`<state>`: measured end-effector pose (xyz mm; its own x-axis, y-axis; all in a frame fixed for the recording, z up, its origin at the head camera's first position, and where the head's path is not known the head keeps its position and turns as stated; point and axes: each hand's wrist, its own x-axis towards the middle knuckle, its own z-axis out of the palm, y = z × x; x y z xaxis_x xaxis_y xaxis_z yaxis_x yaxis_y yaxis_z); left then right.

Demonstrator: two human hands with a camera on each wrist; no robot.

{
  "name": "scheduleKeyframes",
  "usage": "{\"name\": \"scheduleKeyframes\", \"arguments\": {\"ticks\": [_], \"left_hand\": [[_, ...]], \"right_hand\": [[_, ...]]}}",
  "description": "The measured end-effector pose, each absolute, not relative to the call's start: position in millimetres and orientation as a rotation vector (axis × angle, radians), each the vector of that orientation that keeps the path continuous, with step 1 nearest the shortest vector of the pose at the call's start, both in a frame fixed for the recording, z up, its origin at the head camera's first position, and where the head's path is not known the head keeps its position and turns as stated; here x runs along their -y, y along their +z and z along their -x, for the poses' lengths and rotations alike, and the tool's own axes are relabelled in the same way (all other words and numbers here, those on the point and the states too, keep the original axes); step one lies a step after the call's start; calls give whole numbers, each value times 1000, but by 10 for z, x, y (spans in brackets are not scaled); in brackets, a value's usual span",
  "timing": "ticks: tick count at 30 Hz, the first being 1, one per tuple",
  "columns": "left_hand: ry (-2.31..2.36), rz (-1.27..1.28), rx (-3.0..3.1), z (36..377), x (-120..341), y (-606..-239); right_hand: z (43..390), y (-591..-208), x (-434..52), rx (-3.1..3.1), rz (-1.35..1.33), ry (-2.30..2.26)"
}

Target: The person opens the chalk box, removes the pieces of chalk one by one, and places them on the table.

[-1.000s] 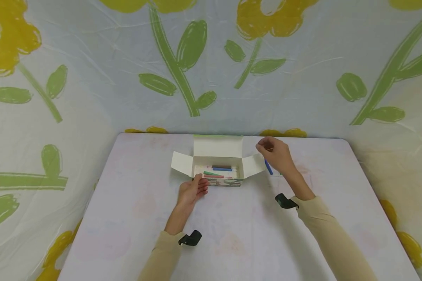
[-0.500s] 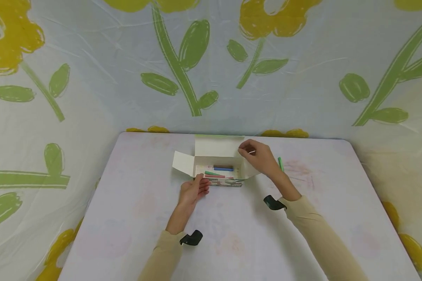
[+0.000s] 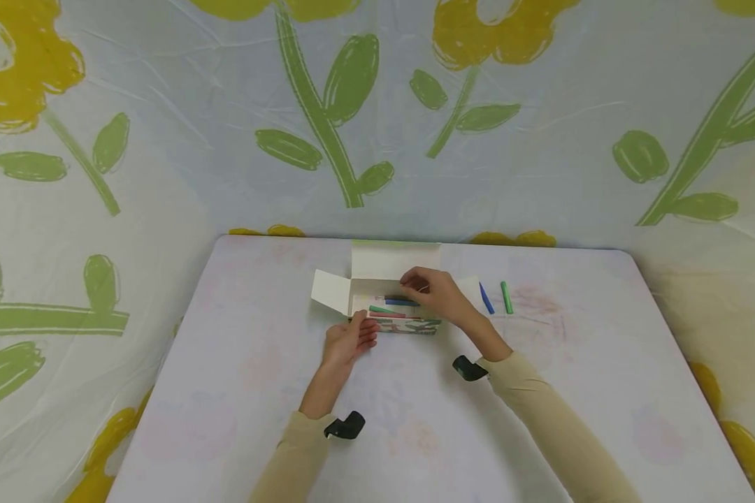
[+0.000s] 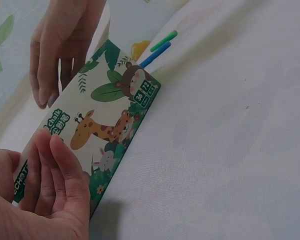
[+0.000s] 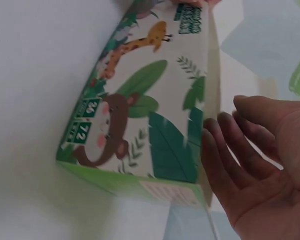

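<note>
Open chalk box (image 3: 395, 302) near table's (image 3: 226, 391) far edge. Left hand (image 3: 347, 341) steadies front wall, fingers relaxed. Right hand (image 3: 433, 292) reaches inside, fingers loose, grasp unconfirmed. Blue chalk (image 3: 486, 298), green chalk (image 3: 506, 297) already out, right of box; several sticks remain inside.

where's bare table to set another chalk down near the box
Free: the table in front of the box, between the two sleeves, and the stretch left of the box's side flap. Crowded: right of the box, where the blue chalk and green chalk lie.
</note>
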<state>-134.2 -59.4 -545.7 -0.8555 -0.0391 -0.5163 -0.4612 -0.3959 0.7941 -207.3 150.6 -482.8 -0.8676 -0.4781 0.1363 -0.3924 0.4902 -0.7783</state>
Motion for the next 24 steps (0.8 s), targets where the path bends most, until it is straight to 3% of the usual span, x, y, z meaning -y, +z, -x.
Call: {"name": "scheduleKeyframes", "arguments": {"ticks": [14, 24], "left_hand": [[2348, 670, -1542, 1359, 584, -5472], [2358, 692, -1544, 1343, 572, -5470]], "right_hand": [[2129, -5000, -1318, -2525, 930, -1037], [2219, -5088, -1230, -2474, 843, -856]]}}
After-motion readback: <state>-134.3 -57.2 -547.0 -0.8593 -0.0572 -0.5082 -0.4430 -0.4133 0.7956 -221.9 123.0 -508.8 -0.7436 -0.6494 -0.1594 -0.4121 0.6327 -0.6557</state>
